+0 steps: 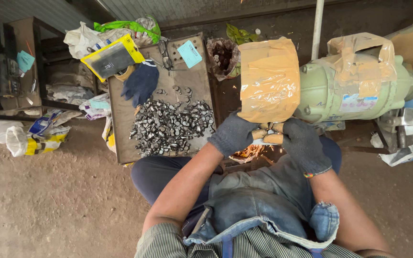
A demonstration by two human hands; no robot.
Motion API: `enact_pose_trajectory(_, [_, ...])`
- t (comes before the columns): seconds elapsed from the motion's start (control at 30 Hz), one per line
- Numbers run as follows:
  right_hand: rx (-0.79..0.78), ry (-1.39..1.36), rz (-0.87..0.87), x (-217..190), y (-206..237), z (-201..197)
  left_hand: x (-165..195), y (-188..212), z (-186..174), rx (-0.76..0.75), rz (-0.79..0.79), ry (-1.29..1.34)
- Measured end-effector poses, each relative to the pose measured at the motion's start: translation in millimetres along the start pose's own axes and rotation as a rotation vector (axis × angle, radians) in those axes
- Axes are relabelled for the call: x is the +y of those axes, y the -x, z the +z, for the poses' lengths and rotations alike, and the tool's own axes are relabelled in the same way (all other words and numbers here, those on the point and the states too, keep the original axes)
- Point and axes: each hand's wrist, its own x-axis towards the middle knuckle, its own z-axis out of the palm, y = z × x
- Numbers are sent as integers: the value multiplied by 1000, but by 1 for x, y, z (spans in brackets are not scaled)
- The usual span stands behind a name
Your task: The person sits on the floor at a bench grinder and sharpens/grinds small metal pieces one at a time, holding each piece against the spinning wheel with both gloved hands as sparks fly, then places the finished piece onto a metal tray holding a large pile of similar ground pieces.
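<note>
Workpiece (pixel 268 138), small and pale, sits pinched between both gloved hands just under the taped guard (pixel 268 79) of the green grinder (pixel 354 88). Left hand (pixel 233 134) has its grip clenched on the piece's left end; right hand (pixel 304 143) is clenched on the right end. Sparks (pixel 249 152) fly just below the grip. Left of the left hand, a metal tray (pixel 120 138) carries a heap of small metal parts (pixel 170 126) and a dark glove (pixel 141 82).
</note>
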Motion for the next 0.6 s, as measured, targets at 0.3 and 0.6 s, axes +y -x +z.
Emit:
enact_pose_trajectory(0.3, [22, -14, -32, 1, -3, 5, 8, 9, 3, 57, -118, 17])
enact_pose_trajectory(0.6, [7, 141, -49, -9, 36, 12, 54, 55, -16, 197, 100, -162])
